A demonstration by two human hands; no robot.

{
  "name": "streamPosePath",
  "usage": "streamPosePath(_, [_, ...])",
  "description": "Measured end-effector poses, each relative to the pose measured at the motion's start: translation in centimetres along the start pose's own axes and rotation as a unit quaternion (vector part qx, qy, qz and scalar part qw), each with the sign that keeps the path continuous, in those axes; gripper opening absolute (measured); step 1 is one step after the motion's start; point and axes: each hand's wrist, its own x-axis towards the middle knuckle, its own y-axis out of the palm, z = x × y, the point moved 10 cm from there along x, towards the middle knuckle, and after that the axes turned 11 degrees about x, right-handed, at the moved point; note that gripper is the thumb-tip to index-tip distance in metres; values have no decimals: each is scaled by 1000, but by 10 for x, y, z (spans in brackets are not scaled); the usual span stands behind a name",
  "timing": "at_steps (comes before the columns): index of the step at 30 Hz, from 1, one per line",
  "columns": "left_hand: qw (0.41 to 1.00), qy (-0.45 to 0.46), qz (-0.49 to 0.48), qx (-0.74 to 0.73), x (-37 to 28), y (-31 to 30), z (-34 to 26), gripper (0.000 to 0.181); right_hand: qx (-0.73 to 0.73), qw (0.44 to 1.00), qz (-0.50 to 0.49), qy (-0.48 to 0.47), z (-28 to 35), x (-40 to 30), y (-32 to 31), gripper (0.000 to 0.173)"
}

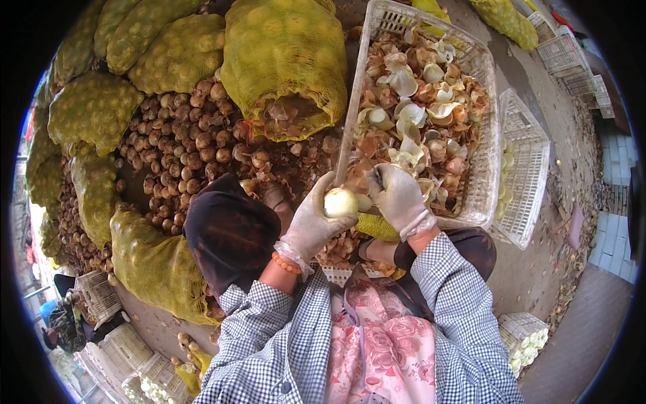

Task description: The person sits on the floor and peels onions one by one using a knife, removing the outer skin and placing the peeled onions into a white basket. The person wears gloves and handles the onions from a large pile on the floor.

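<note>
My left hand [323, 212], in a pale glove, is closed around a peeled white onion [340, 203]. Just right of it is my right hand [396, 194], also gloved, with its fingers curled at the near edge of the skin-filled crate; whether it holds a knife or a piece of skin cannot be told. A small pale piece [363, 203] shows between the onion and my right hand. Beyond both hands, a white plastic crate [492, 151] holds loose onion skins [404, 121] and some pale onion layers.
Unpeeled onions [202, 141] lie heaped at the left, among yellow mesh sacks [176, 50]. An open mesh sack [287, 60] lies ahead. Another crate [530, 177] with peeled onions stands at the right, and one more [522, 333] at lower right. A person [65, 323] is at far left.
</note>
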Motion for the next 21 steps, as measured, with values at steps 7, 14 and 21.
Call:
streamPosePath(7, [998,-16,-17,-62,0,-4,5,92,-96,991,57,73,-16,-3,-16,21])
streamPosePath(14, [1000,-2,13,-20,8,1,1,84,70,975,196,80,-8,-44,-15,28])
streamPosePath(21, [975,69,2,211,15,-1,-13,81,28,961,274,40,22,-45,-16,28])
